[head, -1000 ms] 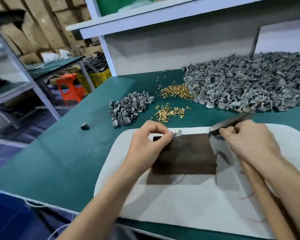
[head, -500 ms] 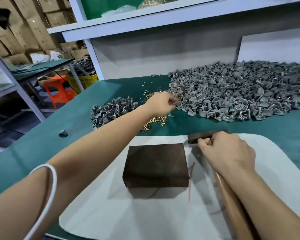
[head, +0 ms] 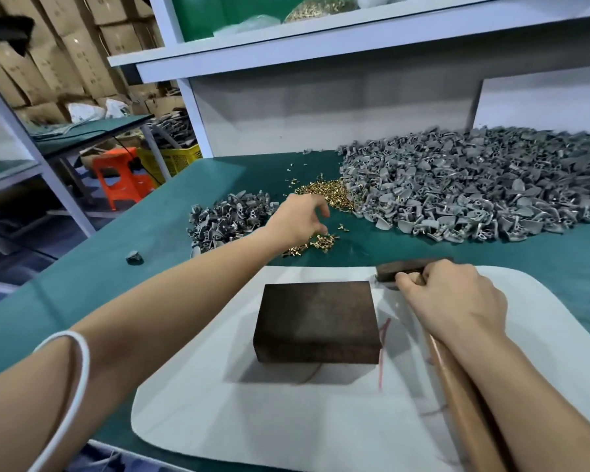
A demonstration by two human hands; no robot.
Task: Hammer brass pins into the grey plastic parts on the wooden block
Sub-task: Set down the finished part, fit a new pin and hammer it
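Note:
A dark wooden block (head: pixel 317 321) lies on a white mat (head: pixel 286 424), and its top is bare. My left hand (head: pixel 298 218) reaches forward over a small scatter of brass pins (head: pixel 321 240), fingers curled down with the tips at the pins. Whether it holds anything is hidden. My right hand (head: pixel 453 301) rests on the mat just right of the block and grips a hammer near its head. The dark hammer head (head: pixel 411 267) points left. Its wooden handle (head: pixel 457 390) runs back under my forearm.
A big heap of grey plastic parts (head: pixel 474 192) fills the back right of the green table (head: pixel 82 287). A smaller heap (head: pixel 225 219) lies left of my left hand, and a larger pin pile (head: pixel 327 195) beyond it. One lone grey part (head: pixel 134 257) lies left. A white shelf wall (head: pixel 321 114) closes the back.
My left hand left the block, reached to the edge of the big heap, then drew back a little onto the small pin scatter. The grey part it held at the block is gone. The hammer stayed down.

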